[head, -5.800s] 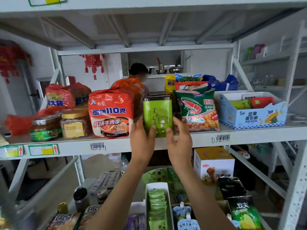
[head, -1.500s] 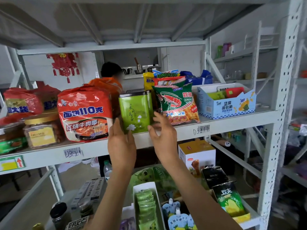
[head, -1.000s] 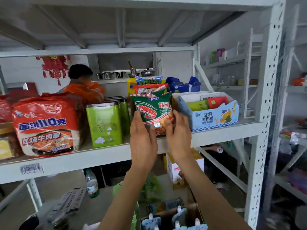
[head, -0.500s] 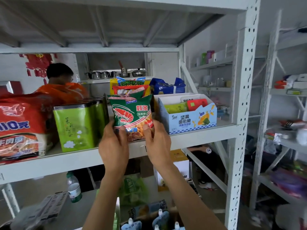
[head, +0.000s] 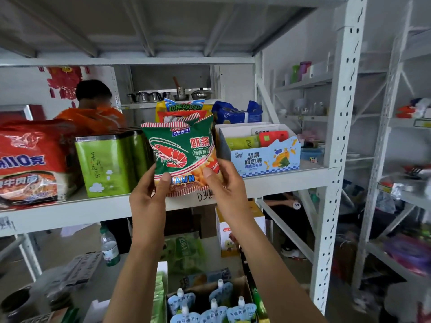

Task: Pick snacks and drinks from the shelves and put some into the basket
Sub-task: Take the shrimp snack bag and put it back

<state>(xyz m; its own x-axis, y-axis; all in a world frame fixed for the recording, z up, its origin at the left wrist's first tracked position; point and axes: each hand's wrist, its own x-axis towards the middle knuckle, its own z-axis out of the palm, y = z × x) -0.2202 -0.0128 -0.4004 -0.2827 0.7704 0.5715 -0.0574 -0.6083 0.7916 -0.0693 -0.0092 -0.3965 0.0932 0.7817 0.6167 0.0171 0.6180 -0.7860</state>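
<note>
Both hands (head: pixel 149 199) now under prawn bag (head: pixel 180 155)

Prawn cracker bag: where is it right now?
Head view, centre: the prawn bag is held by both hands, left and right, before the shelf edge, between the green tin and blue box.

Setting I see: a small shop or stockroom. White metal shelving (head: pixel 335 173), barcode-labelled edges, packaged snacks, green tea tins (head: pixel 105 164), boxed display goods (head: pixel 263 157).
</note>
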